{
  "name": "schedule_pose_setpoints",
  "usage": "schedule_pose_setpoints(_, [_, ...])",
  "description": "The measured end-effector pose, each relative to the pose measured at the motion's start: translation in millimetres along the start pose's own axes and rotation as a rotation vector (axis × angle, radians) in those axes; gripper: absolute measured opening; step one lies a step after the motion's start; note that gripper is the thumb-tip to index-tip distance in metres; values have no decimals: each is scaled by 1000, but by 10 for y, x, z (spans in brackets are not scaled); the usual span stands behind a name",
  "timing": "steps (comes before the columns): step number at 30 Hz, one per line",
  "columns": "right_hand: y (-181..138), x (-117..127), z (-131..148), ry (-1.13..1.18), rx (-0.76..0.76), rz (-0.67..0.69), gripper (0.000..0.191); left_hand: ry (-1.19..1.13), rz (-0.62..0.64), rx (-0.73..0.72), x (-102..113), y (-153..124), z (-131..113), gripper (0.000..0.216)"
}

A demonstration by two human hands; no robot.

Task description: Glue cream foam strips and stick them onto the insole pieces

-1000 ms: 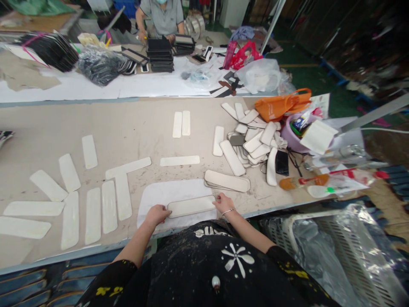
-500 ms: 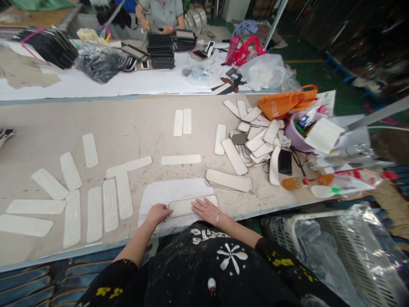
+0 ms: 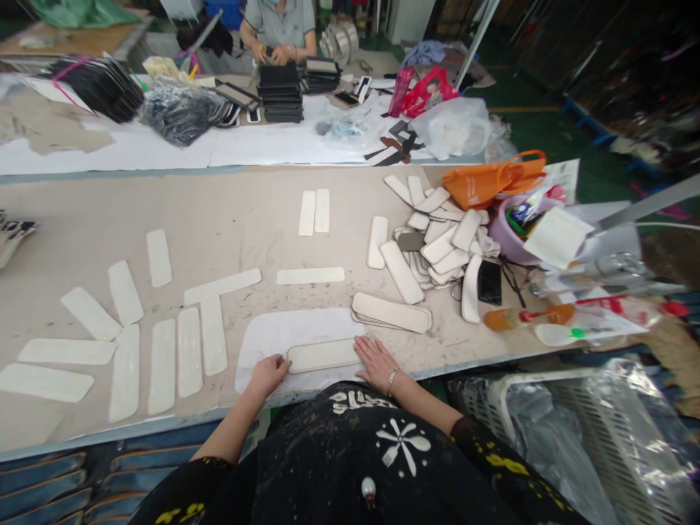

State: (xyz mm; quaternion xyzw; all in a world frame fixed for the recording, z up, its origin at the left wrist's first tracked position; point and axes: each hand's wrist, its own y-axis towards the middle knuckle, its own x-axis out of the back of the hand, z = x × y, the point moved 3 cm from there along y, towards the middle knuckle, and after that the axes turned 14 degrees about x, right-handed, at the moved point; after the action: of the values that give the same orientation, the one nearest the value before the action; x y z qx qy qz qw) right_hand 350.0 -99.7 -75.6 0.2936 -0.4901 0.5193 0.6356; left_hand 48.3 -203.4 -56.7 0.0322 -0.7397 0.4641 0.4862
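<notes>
A long white strip [image 3: 321, 355] with rounded corners and a thin dark edge lies on a white sheet [image 3: 262, 332] at the table's front edge. My left hand [image 3: 270, 375] pinches the left end of that strip between thumb and fingers. Flat over its right end rests my right hand [image 3: 378, 364], fingers stretched out and hiding that end. Just beyond my right hand is a small stack of similar edged strips [image 3: 391, 312]. Plain white strips [image 3: 162, 364] are spread over the table to the left, several of them fanned out.
A loose heap of edged strips [image 3: 437, 244] lies to the right, beside a phone [image 3: 489, 282], an orange bag [image 3: 481, 182] and a purple basin [image 3: 506, 237]. A white plastic crate [image 3: 508, 415] stands below on the right. Across the table a co-worker [image 3: 278, 33] handles dark pieces.
My right hand has slid rightward along the strip to its right end, baring more of the middle. My left hand stays at the left end. The view has shifted slightly.
</notes>
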Motion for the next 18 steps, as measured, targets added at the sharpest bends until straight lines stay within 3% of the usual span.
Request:
schedule_pose_setpoints(3, [0,-9,-7,16,-1,5,72,-65,-255,-86,-49,-175,58,37])
schedule_pose_setpoints(6, [-6,-11,-13,27,-3,10,71,-34,-452,-300,-142,-340,-16,47])
schedule_pose_setpoints(9, [-5,-23,-20,23,-8,15,71,146,-463,-421,-303,-392,-141,56])
schedule_pose_setpoints(13, [5,-52,-35,23,-3,36,72,291,-450,-391,-463,-352,-168,61])
schedule_pose_setpoints(18, [16,-18,-9,25,-7,21,72,329,-445,-382,-499,-333,-120,63])
